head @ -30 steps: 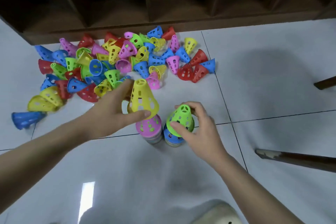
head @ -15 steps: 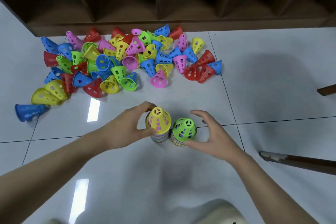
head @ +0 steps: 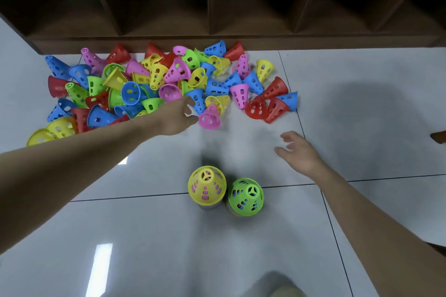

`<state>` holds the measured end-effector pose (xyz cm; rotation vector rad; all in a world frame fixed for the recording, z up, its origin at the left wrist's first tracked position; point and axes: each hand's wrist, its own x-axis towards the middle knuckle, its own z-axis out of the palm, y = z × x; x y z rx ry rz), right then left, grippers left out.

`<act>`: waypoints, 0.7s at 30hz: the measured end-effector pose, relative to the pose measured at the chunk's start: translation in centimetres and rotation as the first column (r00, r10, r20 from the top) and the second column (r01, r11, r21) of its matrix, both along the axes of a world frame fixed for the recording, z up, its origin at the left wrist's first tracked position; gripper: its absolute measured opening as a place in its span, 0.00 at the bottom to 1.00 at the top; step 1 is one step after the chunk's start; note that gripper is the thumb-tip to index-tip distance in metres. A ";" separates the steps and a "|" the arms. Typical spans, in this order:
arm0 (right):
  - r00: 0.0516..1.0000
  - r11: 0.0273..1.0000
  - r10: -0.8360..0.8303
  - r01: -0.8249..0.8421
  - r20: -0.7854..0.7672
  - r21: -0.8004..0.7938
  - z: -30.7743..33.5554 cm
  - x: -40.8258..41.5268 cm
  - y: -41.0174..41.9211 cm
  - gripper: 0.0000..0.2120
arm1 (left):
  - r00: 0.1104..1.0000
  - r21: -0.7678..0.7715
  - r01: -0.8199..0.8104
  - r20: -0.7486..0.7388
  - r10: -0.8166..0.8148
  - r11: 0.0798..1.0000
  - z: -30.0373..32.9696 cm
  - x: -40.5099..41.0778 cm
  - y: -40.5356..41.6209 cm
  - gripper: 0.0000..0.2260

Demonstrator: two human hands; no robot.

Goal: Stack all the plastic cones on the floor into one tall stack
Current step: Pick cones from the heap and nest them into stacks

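Note:
Two cone stacks stand side by side on the white floor: one topped by a yellow cone (head: pixel 207 184), the other by a green cone (head: pixel 245 196). A heap of loose cones (head: pixel 154 84) in red, blue, pink, green and yellow lies beyond them. My left hand (head: pixel 176 116) reaches to the heap's front edge, fingers spread beside a pink cone (head: pixel 210 118) and a blue cone (head: pixel 198 100), holding nothing. My right hand (head: pixel 298 152) hovers open over the floor, right of the stacks and short of the red cones (head: pixel 265 106).
A dark wooden shelf unit (head: pixel 217 7) runs along the back behind the heap. A wooden leg tip (head: pixel 438 137) pokes in at the right edge. A pale rounded shape (head: pixel 287 290) shows at the bottom edge.
Both hands have let go of the two stacks. My left hand has reached forward to the heap, and my right hand has moved forward and right. The yellow cone now sits on the left stack.

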<state>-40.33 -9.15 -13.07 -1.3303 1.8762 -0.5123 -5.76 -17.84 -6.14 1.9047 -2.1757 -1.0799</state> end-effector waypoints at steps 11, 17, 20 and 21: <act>0.294 0.695 0.461 -0.706 -0.837 0.135 0.7 -2.4 -8.0 0.31 | 0.892 -0.070 0.067 0.452 -0.028 0.995 -4.4 -7.4 -4.9 0.21; 0.272 0.757 0.531 -0.577 -0.802 0.305 0.0 -2.2 -12.1 0.40 | 0.939 0.181 0.060 0.322 -0.117 0.982 -5.6 -6.8 -5.6 0.21; 0.376 0.823 0.452 -0.526 -0.809 0.216 0.0 -2.0 -13.1 0.39 | 0.926 0.239 0.145 0.309 -0.216 0.960 -5.6 -5.2 -4.6 0.20; 0.396 0.839 0.415 -0.514 -0.819 0.177 -0.1 -1.7 -13.2 0.37 | 0.917 0.267 0.182 0.302 -0.262 0.946 -5.5 -4.7 -4.2 0.20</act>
